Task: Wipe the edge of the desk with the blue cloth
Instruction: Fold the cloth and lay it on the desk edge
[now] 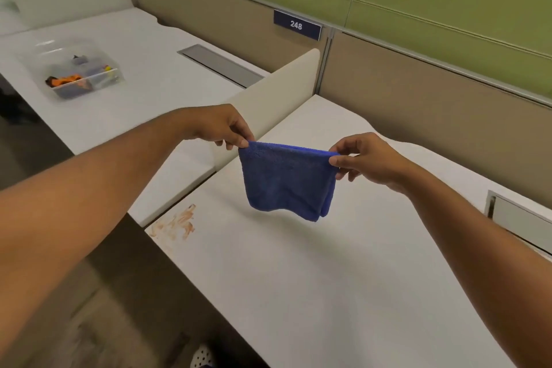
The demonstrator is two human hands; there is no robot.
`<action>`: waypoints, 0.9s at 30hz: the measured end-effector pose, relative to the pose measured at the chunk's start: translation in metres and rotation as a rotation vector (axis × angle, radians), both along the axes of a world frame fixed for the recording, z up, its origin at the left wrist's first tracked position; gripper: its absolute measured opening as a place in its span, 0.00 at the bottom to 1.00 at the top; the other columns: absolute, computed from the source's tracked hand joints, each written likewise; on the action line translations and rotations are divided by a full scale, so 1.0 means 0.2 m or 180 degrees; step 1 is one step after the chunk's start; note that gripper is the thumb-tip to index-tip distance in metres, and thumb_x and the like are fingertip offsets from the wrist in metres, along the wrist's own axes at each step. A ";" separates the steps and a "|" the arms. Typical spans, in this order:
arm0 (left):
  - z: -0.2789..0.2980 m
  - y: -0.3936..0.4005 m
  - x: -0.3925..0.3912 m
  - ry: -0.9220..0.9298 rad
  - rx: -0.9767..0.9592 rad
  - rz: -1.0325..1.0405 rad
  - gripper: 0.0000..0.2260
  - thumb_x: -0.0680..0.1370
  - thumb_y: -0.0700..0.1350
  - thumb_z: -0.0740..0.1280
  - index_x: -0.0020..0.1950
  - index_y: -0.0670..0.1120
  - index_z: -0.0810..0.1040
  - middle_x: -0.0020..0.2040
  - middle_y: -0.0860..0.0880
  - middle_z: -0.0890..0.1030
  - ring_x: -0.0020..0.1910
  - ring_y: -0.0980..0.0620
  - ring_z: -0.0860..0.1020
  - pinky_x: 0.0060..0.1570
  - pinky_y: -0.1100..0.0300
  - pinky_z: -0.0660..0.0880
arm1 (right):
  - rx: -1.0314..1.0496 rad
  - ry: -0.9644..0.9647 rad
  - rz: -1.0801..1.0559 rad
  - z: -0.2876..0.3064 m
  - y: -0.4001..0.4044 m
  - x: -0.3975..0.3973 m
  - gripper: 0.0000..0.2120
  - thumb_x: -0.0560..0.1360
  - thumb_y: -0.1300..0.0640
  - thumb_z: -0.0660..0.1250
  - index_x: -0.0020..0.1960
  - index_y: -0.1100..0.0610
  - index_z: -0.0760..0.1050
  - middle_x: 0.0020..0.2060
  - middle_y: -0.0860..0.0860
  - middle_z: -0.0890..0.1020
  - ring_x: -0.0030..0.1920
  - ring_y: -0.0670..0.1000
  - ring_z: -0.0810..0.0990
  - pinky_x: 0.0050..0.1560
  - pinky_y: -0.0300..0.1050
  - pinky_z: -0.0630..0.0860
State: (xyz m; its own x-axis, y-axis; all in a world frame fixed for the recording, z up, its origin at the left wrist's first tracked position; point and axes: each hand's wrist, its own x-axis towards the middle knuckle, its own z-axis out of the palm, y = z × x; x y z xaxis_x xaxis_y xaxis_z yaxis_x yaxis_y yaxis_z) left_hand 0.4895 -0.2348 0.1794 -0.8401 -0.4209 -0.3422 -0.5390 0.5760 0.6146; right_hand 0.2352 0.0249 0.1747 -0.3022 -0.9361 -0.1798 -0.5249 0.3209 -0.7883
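A folded blue cloth (286, 181) hangs in the air above the white desk (328, 278). My left hand (218, 125) pinches its upper left corner and my right hand (367, 158) pinches its upper right corner, so the top edge is stretched between them. The cloth's lower edge hangs free, clear of the desk top. A reddish-brown smear (176, 222) lies on the desk at its left front edge, below and left of the cloth.
A cream divider panel (277, 92) separates this desk from the neighbouring desk (125, 116), which carries a clear plastic box (77, 72) of small items. A grey cable slot (519, 218) sits at the right. Tan and green partition walls stand behind, with a sign reading 248 (296, 25).
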 end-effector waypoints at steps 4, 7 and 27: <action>-0.11 -0.09 0.28 0.0244 -0.0127 0.0358 0.08 0.81 0.43 0.73 0.58 0.52 0.88 0.42 0.54 0.88 0.35 0.59 0.79 0.40 0.60 0.77 | -0.0115 0.0019 -0.0133 -0.09 -0.22 0.19 0.04 0.81 0.60 0.71 0.51 0.57 0.85 0.45 0.54 0.88 0.43 0.53 0.89 0.47 0.46 0.86; -0.17 -0.12 0.46 0.0567 -0.0265 0.0707 0.08 0.81 0.44 0.73 0.58 0.52 0.88 0.45 0.53 0.87 0.38 0.54 0.82 0.42 0.59 0.78 | -0.0236 0.0082 -0.0310 -0.14 -0.36 0.33 0.04 0.81 0.59 0.72 0.54 0.57 0.84 0.48 0.53 0.87 0.44 0.51 0.89 0.48 0.44 0.87; -1.04 0.44 1.20 0.0425 -0.0843 0.0336 0.12 0.84 0.46 0.67 0.66 0.52 0.85 0.61 0.52 0.86 0.60 0.53 0.81 0.64 0.57 0.74 | 0.0128 0.0561 -0.0293 -0.95 0.09 1.06 0.12 0.79 0.64 0.73 0.52 0.46 0.83 0.50 0.40 0.85 0.51 0.38 0.82 0.49 0.27 0.75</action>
